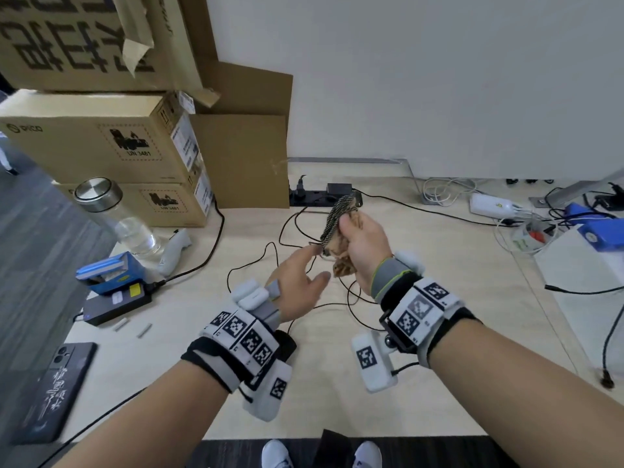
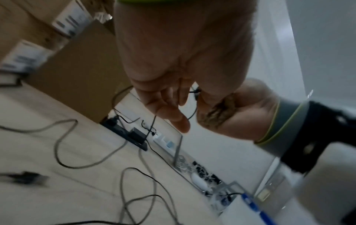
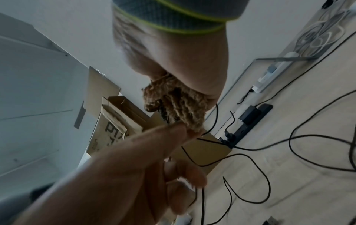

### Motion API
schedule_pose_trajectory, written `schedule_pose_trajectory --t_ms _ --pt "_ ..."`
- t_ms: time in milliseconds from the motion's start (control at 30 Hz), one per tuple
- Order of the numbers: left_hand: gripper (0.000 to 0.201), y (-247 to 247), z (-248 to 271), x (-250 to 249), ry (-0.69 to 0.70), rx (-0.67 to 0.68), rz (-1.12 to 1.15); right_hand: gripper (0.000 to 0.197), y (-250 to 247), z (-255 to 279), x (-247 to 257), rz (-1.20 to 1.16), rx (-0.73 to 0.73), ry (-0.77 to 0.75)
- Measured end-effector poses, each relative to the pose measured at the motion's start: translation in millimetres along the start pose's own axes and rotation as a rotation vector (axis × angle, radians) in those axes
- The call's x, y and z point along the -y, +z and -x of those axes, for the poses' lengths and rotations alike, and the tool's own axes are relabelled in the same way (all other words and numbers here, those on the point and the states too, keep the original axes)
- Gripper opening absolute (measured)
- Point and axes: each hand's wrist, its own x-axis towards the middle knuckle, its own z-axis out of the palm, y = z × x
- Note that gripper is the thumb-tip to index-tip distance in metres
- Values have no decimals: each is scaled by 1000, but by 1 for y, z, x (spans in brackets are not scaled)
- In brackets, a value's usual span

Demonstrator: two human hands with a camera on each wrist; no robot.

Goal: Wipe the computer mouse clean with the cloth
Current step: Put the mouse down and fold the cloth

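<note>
Both hands raised over cable-strewn worktop (image 1: 439,265): right hand (image 1: 366,246) grips bunched cloth (image 1: 341,244), left hand (image 1: 297,282) loose, fingertip touching it; mouse not identifiable.

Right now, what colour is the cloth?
Tan-brown cloth, bunched in the right hand; head view shows it best.

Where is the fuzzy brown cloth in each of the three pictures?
Head: cloth at centre, bunched in the right hand.
Left wrist: right of centre, a tuft poking from that fist.
Right wrist: upper centre, hanging below the palm.
Shared landmark: black power strip on the desk.
</note>
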Motion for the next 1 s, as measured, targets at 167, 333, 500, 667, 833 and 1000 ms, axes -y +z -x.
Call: schedule_pose_trajectory --t_ms 167,333,500,667,833,1000 --pt "26 1 -4 -3 38 -343 -36 24 2 2 -8 -62 21 66" --pt "16 -1 -6 -2 127 -119 2 17 0 2 -6 -375 100 254" --pt "23 -11 0 10 228 -191 -33 31 -7 -4 -1 -220 42 248" --pt "29 -27 -8 35 157 -160 -160 30 -10 -7 6 -163 -5 184" --pt "34 -47 -8 79 -89 -138 -324 30 -30 -28 28 -254 -185 160" --pt "28 -83 -3 126 -474 74 -685 28 -57 -47 41 -267 -380 96"
